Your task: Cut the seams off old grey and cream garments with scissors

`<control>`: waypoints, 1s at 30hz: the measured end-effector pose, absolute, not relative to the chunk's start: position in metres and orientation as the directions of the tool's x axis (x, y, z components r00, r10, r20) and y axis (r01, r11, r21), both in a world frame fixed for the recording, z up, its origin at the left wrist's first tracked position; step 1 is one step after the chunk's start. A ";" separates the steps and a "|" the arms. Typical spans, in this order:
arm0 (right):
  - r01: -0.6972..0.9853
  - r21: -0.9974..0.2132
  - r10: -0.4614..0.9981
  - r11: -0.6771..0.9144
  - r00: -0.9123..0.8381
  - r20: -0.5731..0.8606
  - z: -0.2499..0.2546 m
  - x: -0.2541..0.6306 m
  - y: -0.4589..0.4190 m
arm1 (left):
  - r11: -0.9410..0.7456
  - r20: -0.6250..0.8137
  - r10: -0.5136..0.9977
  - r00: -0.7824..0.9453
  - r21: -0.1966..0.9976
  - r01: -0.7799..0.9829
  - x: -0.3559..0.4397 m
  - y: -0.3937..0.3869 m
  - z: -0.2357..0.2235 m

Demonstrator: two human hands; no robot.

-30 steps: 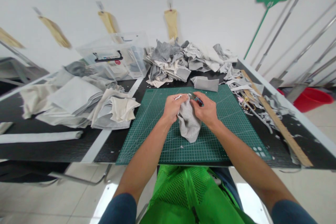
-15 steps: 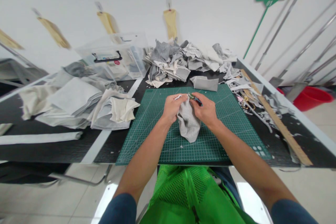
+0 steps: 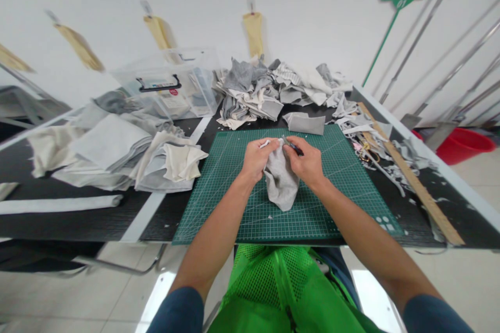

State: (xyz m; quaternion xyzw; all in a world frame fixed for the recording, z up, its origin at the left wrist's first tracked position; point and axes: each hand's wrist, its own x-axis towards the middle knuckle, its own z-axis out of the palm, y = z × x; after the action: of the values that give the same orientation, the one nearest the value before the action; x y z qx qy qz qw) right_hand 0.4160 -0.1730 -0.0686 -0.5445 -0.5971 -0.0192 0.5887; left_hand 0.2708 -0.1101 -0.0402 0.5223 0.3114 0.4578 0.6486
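Note:
My left hand (image 3: 257,159) is closed on the upper left edge of a light grey fabric piece (image 3: 282,179). The cloth hangs down from my fingers over the green cutting mat (image 3: 230,208). In my right hand (image 3: 307,160) is a pair of small dark thread snips (image 3: 294,148), with their metal tip at the cloth's top edge. My right fingers wrap round the snips and sit against the right side of the cloth. The exact spot where the tip meets the fabric is too small to make out.
Fabric stacks (image 3: 113,145) lie on the left, before a clear plastic box (image 3: 172,88). A heap of grey scraps (image 3: 253,88) is at the back, with a folded grey piece (image 3: 304,123) nearer. On the right are a wooden ruler (image 3: 410,171), trimmings and a red bucket (image 3: 466,145).
The snips have turned slightly in my right hand, and their metal tip shows more plainly. My left hand and the cloth are almost unmoved.

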 end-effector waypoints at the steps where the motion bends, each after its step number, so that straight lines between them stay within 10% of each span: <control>1: 0.657 -0.634 0.626 0.408 0.305 0.718 -0.069 0.416 -0.173 | 0.028 0.080 0.920 0.384 0.963 -0.267 0.271 -0.110 -0.040; 30: 0.661 -0.579 0.616 0.477 0.217 0.757 -0.060 0.415 -0.183 | -0.148 0.235 0.877 0.418 0.962 -0.231 0.267 -0.108 -0.043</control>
State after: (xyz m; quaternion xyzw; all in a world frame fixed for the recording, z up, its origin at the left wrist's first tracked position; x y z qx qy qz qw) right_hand 0.4153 -0.1831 -0.0600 -0.5109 -0.6252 -0.0191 0.5897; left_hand 0.2675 -0.1080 -0.0433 0.5970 0.2707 0.4665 0.5939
